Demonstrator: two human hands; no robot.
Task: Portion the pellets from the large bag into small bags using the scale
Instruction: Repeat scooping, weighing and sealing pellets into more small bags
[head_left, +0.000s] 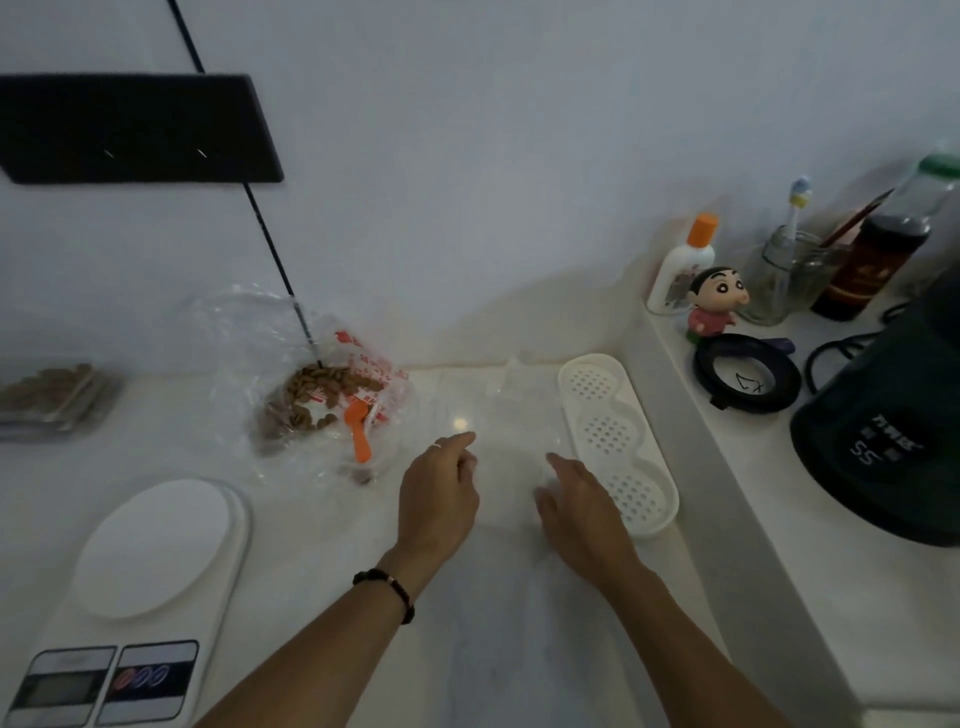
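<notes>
The large clear bag (332, 395) with red print lies open at the back of the counter, brown pellets and an orange scoop (358, 431) inside it. A white kitchen scale (156, 545) stands at the front left with nothing on its platform. A thin, clear small bag (511, 447) lies flat between the large bag and a white tray. My left hand (439, 493) pinches its left edge with thumb and forefinger. My right hand (582, 509) grips its right edge. At the far left lie filled small bags (52, 397) of pellets.
A white perforated tray (618, 441) lies right of my hands against a raised ledge (727, 493). On the ledge are a cartoon figurine (714, 301), a lotion bottle (680, 265), a glass jar, a dark bottle, a black lid and a dark kettle (883, 431). A black cord (270, 234) runs down into the large bag.
</notes>
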